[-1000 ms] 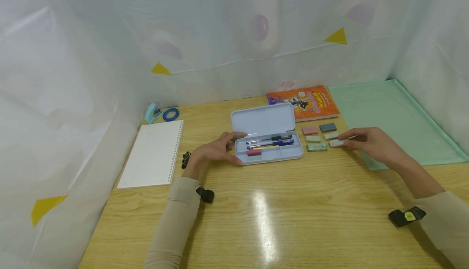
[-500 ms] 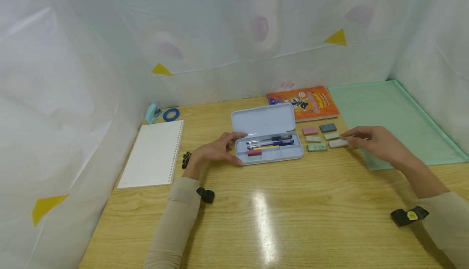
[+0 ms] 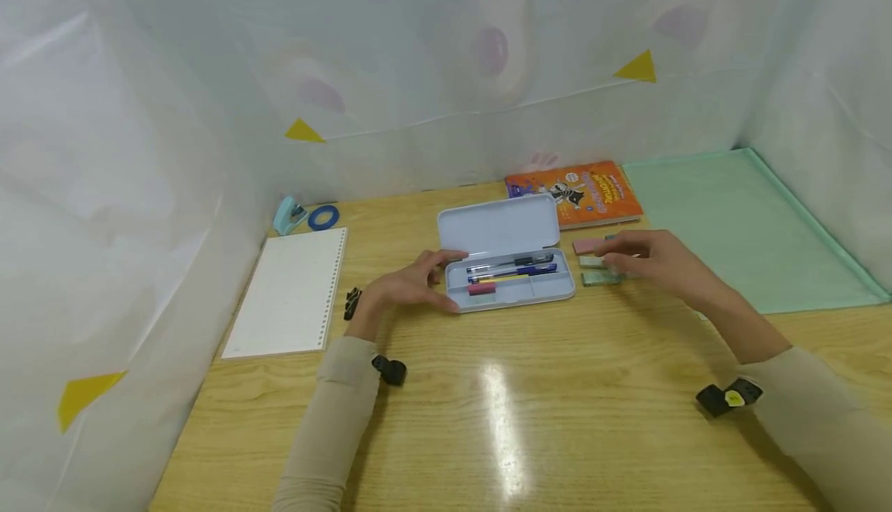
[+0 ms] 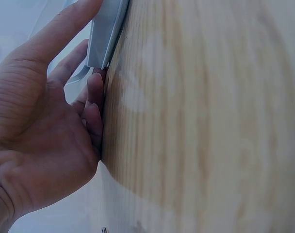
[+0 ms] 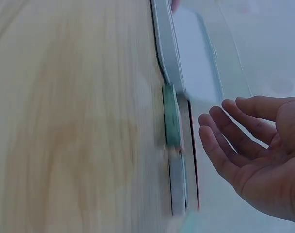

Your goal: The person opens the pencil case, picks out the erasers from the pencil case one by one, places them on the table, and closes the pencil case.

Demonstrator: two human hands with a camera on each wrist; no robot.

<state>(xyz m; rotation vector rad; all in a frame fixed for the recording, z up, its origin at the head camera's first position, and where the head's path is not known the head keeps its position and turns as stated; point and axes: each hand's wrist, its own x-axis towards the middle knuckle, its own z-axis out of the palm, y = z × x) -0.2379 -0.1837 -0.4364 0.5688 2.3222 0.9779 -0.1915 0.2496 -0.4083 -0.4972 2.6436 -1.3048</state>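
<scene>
A pale blue pencil case (image 3: 554, 286) lies with its lid raised in the middle of the table. Inside are a black pen (image 3: 521, 262), a blue pen (image 3: 538, 269), something yellow and thin, and a small pink-red piece (image 3: 482, 289). My left hand (image 3: 407, 286) holds the case's left end, thumb at the front corner and a finger at the back. Over the small blocks, which look like erasers, is my right hand (image 3: 662, 262), holding nothing. A pink block (image 3: 587, 246), a pale one (image 3: 591, 262) and a green one (image 5: 172, 116) show; the hand mostly hides the others.
An orange book (image 3: 606, 194) lies behind the case, beside a green translucent mat (image 3: 732, 218) on the right. Toward the left are a notepad (image 3: 286, 295), a blue tape roll (image 3: 324, 218), a light blue stapler-like item (image 3: 288, 216) and black clips (image 3: 351, 303). Plastic sheeting walls the table.
My right hand has let go of the white block at the row's right end and moved left over the other blocks. The left hand stays on the pencil case.
</scene>
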